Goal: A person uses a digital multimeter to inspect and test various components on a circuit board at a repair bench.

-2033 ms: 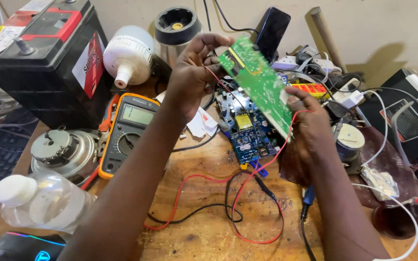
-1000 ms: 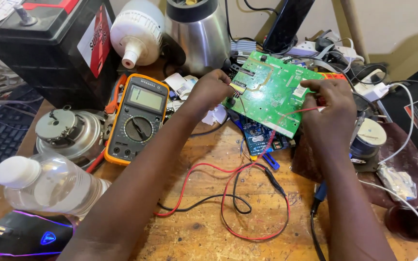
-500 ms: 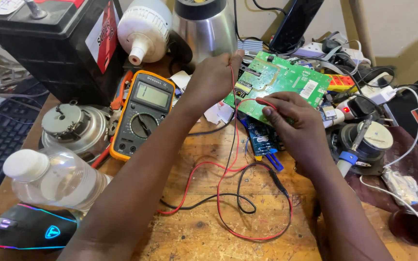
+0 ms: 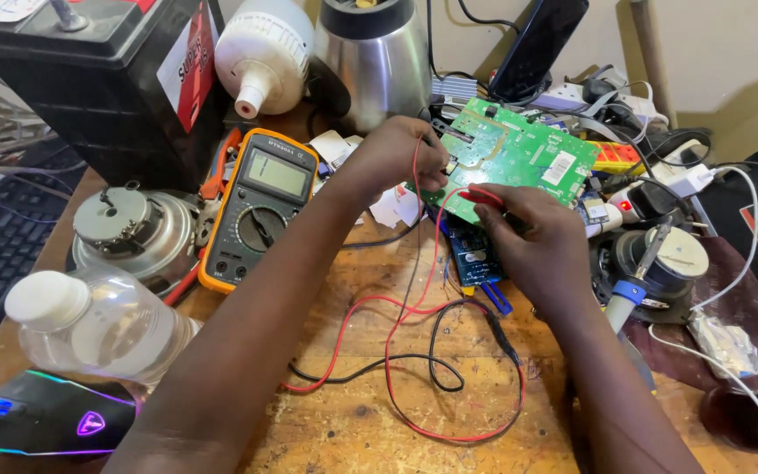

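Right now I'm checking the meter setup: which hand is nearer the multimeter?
Left. The left hand is just right of the multimeter; the right hand lies farther right, beyond it.

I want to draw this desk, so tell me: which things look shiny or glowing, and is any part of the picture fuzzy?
In the head view, the steel jug shows soft glare, the computer mouse glows with coloured light, and the plastic bottle catches highlights. The green circuit board and both hands look sharp; nothing is noticeably blurred.

Two bare forearms, sleeveless, no gloves, rings or watch.
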